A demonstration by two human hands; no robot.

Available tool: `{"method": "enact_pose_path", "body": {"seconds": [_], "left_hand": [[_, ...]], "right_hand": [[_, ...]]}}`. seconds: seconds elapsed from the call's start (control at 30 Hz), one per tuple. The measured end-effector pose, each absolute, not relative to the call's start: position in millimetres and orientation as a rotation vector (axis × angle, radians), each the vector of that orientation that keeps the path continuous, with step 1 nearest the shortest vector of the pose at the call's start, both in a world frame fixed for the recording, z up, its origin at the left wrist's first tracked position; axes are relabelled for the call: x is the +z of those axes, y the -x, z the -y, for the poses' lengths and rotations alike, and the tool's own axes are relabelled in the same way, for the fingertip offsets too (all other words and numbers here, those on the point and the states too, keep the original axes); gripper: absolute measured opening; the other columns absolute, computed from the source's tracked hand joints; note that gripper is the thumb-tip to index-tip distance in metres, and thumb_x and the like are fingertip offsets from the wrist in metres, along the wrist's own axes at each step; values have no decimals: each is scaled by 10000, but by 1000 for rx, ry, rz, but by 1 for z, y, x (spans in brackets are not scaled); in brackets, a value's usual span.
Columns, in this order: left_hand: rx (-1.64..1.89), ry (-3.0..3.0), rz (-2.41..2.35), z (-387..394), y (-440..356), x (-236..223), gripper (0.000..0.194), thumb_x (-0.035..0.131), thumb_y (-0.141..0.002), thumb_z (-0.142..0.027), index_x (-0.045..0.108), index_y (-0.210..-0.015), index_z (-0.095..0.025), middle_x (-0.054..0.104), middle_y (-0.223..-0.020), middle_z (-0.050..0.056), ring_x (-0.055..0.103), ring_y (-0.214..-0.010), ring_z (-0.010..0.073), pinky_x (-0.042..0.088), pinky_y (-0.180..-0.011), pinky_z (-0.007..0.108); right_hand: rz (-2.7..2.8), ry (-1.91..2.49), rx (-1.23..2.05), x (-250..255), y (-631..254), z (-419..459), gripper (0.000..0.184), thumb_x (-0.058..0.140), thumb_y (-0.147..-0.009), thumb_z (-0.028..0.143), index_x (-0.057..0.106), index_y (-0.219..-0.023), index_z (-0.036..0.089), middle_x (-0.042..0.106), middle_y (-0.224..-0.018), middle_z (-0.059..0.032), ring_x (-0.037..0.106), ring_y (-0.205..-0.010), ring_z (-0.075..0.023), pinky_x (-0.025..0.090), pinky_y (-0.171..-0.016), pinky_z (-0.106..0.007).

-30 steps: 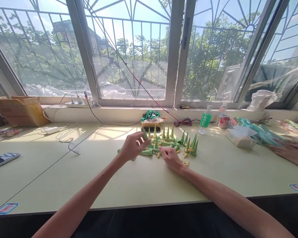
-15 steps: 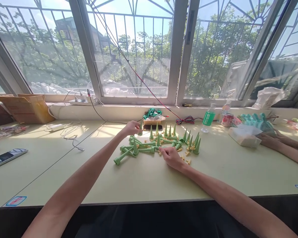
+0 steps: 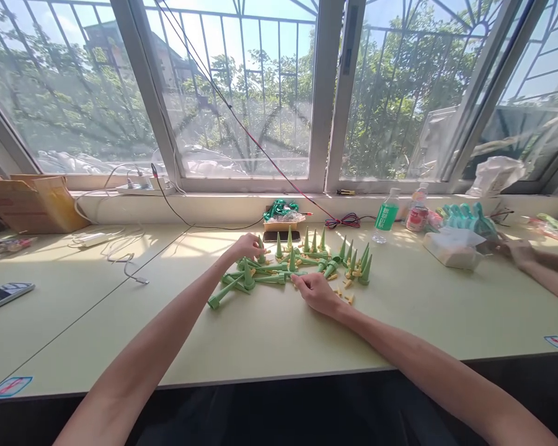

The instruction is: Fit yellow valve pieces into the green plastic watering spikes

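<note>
Your left hand (image 3: 248,248) has its grip pinching an upright green cone (image 3: 260,242), just behind the lying cones (image 3: 270,279); your right hand (image 3: 318,294) is curled near loose yellow pieces (image 3: 350,300), its contents hidden. Step, as judged: standing the cone on the tabletop (image 3: 242,347); next move calls for a level, gentle release.

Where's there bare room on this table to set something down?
Bare table lies between your left forearm and right forearm, nearer you than the green cones; between left forearm and far-left phone; and between right forearm and tissue pack. It's crowded around your left hand and right hand, amid cones and yellow pieces.
</note>
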State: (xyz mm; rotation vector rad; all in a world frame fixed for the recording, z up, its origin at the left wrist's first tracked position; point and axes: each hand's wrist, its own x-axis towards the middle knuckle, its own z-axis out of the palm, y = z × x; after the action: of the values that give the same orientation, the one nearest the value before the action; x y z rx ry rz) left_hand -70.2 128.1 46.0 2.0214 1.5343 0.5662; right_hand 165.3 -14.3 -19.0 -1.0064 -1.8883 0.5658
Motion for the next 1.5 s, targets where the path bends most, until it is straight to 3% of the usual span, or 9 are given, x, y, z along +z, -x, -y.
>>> {"method": "enact_pose_path", "body": {"seconds": [0.17,0.27,0.37,0.57,0.83,1.17,1.5], "left_hand": [[568,-2076,-1503,-119,78,59,467,833,-587,-540,720,-781,-130,713,-698,71,650,-588,167,490,-488,231],[617,-2104,-1565,-114,87,71,495,667,-756,-626,731,-815,-138,735,-817,90,642,-619,150,453,-475,207],[633,-2076,-1681,-113,98,76,450,588,-846,-563,736,-874,-139,738,-912,104,642,-652,144,447,-478,200],[524,-2083,-1834,-114,109,67,255,753,-708,-377,749,-843,-160,740,-857,84,648,-658,166,462,-519,214],[426,-2165,-1927,-118,105,58,165,709,-704,-293,765,-819,-189,719,-845,70,671,-814,214,467,-568,204],[291,-2247,-1834,-121,105,58,160,733,-629,-230,783,-779,-207,707,-920,104,668,-839,251,522,-669,264],[152,-2227,-1766,-129,106,52,214,717,-601,-254,761,-797,-181,693,-777,100,599,-518,171,497,-496,255]], "right_hand": [[1894,1015,560,-18,-165,15,539,402,-956,481,182,-545,211,186,-518,51,185,-503,-85,168,-493,-265],[1902,1018,563,-19,-166,15,537,402,-958,479,176,-550,213,183,-522,51,183,-504,-85,168,-494,-266],[1915,1012,578,-20,-166,15,530,405,-961,463,174,-556,212,181,-524,52,176,-504,-85,165,-492,-267],[1934,999,582,-21,-167,16,514,409,-960,439,176,-562,211,177,-530,53,172,-506,-88,159,-491,-269],[1968,999,573,-17,-167,18,493,403,-951,431,183,-568,213,188,-540,51,187,-516,-89,168,-498,-268],[1991,990,581,-17,-168,19,487,394,-948,439,186,-572,210,186,-554,47,180,-523,-90,164,-503,-273],[2004,999,595,-15,-169,20,481,394,-948,439,184,-581,210,188,-558,48,180,-527,-88,165,-505,-268]]}}
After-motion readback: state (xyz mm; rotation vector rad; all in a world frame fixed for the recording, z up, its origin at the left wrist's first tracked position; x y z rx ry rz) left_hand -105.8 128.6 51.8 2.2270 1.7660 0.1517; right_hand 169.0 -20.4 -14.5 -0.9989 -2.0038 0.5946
